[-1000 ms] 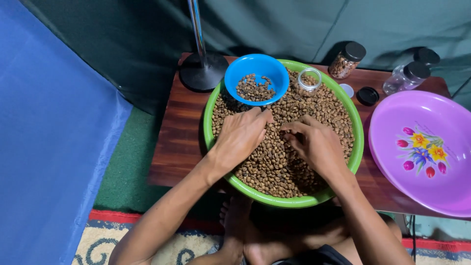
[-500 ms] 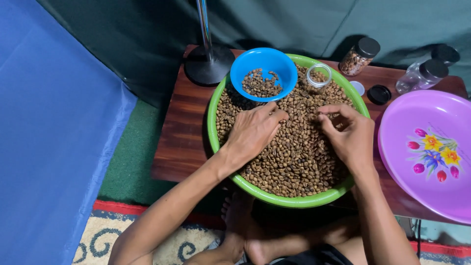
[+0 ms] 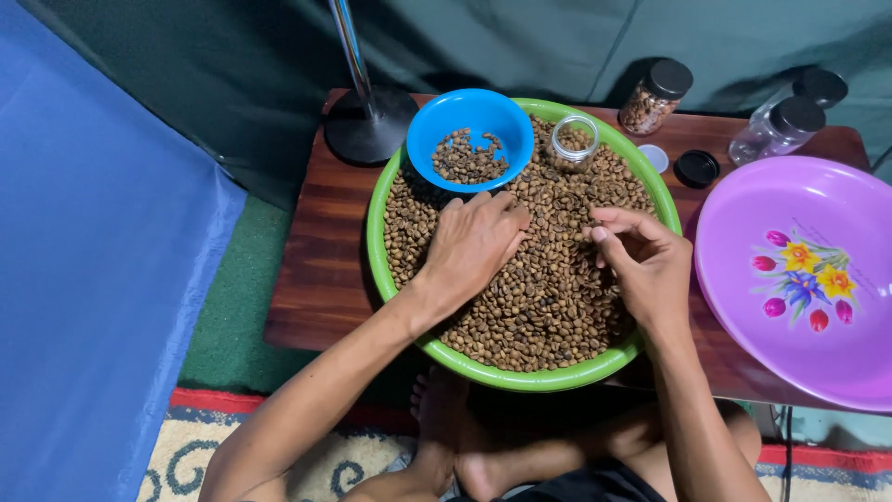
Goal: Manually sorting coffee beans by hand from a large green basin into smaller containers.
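Right hand (image 3: 649, 265) drew nearer, grip pinched | left hand (image 3: 472, 244) flat on beans (image 3: 548, 307)

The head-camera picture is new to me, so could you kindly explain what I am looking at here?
There is no machine: a person wears a camera on the head, so you look down at their own two bare hands. On a low wooden table stands a green basin full of brown beans. The left hand lies palm down on the beans. The right hand rests on them with fingers curled; whether it pinches a bean I cannot tell. In the basin sit a blue bowl with some beans and a small open glass jar. Beside it lies an empty purple basin with painted flowers. Behind stand lidded jars, loose lids and a metal stand.
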